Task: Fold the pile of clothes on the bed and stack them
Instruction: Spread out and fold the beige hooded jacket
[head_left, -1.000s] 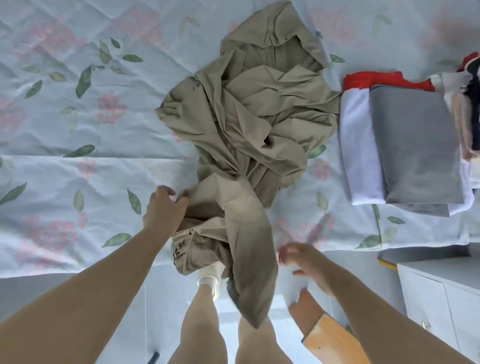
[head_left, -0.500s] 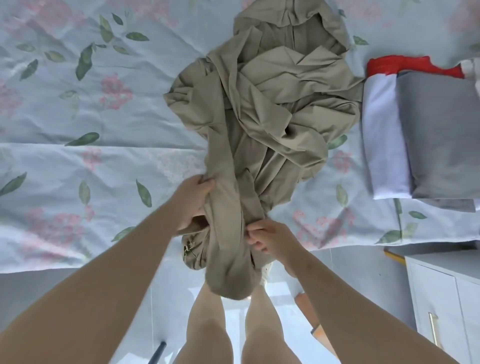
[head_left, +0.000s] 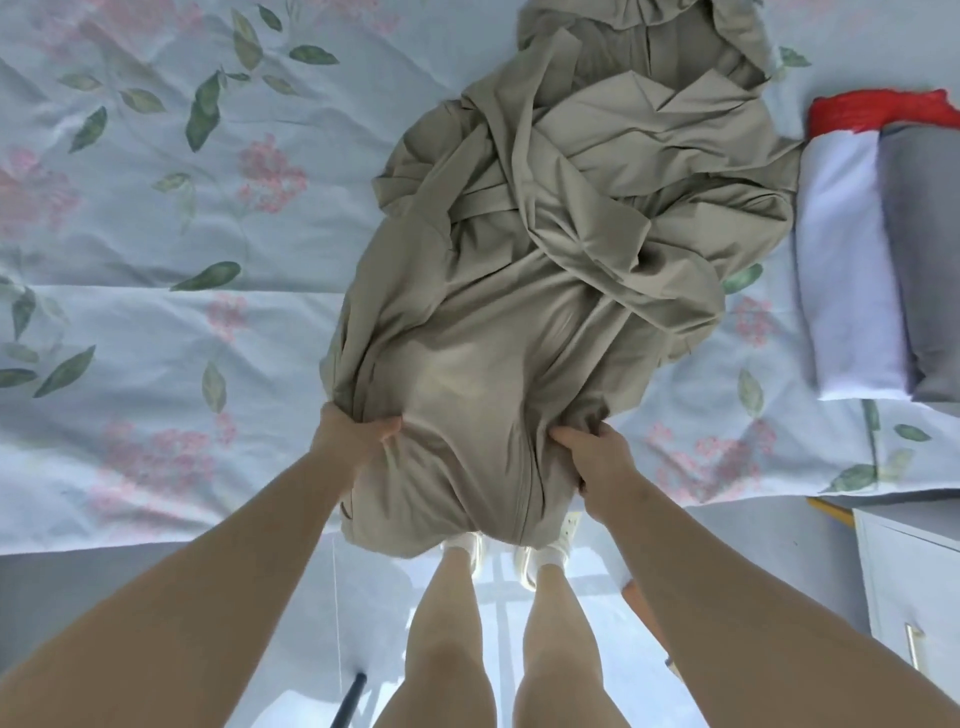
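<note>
Both hands (head_left: 349, 435) (head_left: 592, 453) grip garment (head_left: 498, 332) spread between.

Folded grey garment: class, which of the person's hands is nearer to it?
Right. The right hand grips the near edge of the khaki garment, below-left of the folded grey garment; the left hand grips that edge farther left.

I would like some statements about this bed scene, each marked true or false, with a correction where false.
1. The left hand and the right hand both grip the khaki garment. True.
2. The khaki garment lies neatly folded. False: it is crumpled.
3. Folded clothes lie to the right of the khaki garment. True.
4. The bedsheet is plain white. False: it bears green leaves and pink flowers.
</note>
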